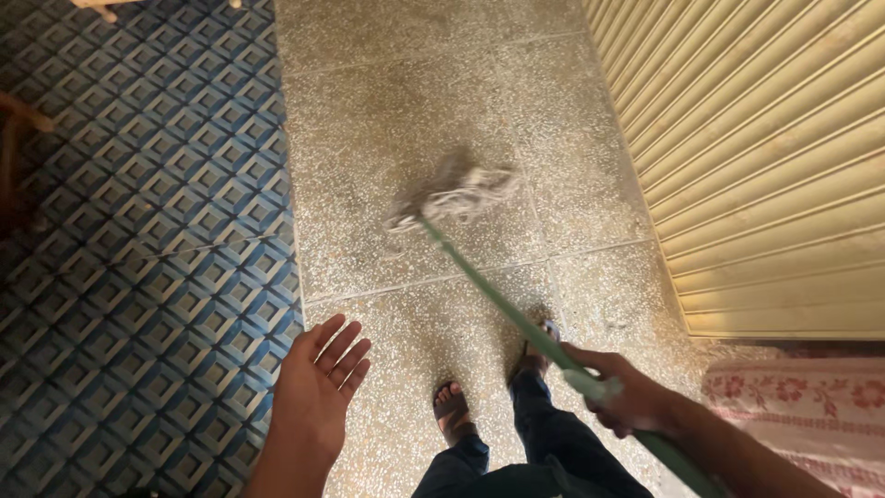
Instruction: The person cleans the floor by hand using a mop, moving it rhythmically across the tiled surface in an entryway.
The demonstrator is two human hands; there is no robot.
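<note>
1. Blue patterned flooring [138,231] with a raised diamond design covers the left side.
2. The left hand [318,383] hangs open and empty, palm up, fingers spread.
3. A blurred string mop head [456,194] rests on the speckled terrazzo floor [387,120], ahead of two sandalled feet.
4. The right hand [622,392] grips the green mop handle [498,300].
5. A ribbed yellow shutter [774,157] stands at right.
</note>
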